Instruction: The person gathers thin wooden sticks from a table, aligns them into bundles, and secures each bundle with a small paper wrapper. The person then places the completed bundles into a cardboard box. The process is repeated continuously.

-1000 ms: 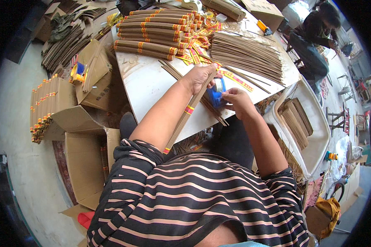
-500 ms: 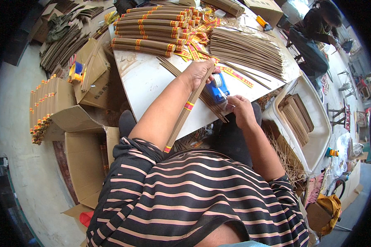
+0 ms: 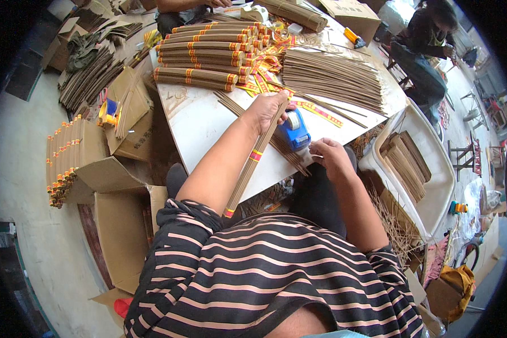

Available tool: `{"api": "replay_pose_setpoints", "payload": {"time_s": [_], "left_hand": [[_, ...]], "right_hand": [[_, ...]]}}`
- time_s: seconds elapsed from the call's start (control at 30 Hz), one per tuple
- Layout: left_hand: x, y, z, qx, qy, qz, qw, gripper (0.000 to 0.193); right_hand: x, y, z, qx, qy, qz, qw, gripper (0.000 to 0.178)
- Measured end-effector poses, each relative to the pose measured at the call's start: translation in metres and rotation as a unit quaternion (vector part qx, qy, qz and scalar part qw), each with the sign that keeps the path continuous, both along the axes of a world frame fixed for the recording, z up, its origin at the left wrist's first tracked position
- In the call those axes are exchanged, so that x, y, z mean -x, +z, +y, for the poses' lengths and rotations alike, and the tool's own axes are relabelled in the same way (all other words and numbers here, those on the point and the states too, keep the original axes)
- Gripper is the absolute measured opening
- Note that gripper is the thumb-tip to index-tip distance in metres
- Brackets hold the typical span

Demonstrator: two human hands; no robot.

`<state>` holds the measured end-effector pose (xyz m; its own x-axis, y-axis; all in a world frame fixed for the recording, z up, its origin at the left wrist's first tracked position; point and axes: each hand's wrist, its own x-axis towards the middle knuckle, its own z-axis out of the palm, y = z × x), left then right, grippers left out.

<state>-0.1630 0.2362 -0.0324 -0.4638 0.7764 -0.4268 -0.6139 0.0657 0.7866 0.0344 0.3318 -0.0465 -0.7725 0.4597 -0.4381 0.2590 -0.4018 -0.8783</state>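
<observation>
My left hand (image 3: 267, 111) is closed around a bundle of brown incense sticks (image 3: 243, 183), which slants down toward my left side. Red-and-yellow paper bands circle the bundle at its top, middle and lower end. Just right of that hand, a blue tape dispenser (image 3: 295, 135) with a roll in it sits on the white table (image 3: 200, 121). My right hand (image 3: 333, 159) is at the dispenser's near end, thumb and finger pinching what looks like clear tape (image 3: 305, 152). More loose sticks (image 3: 290, 149) lie beneath the dispenser.
Banded incense bundles (image 3: 197, 59) are stacked at the table's far left. Loose sticks (image 3: 332, 79) and printed paper strips (image 3: 321, 112) lie right of them. A white tub (image 3: 439, 191) stands at right, an open carton (image 3: 121, 236) at left. Another person (image 3: 419, 50) sits far right.
My right hand has moved slightly down and away from the dispenser, fingers still pinched. The view has shifted a little, and another person's hand and arm now show at the top edge.
</observation>
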Motion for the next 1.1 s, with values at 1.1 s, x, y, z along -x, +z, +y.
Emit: {"api": "replay_pose_setpoints", "payload": {"time_s": [1.1], "left_hand": [[-0.114, 0.123, -0.135, -0.057, -0.045, 0.141, 0.987, 0.026]], "right_hand": [[-0.007, 0.149, -0.059, -0.347, 0.250, 0.211, 0.879, 0.022]]}}
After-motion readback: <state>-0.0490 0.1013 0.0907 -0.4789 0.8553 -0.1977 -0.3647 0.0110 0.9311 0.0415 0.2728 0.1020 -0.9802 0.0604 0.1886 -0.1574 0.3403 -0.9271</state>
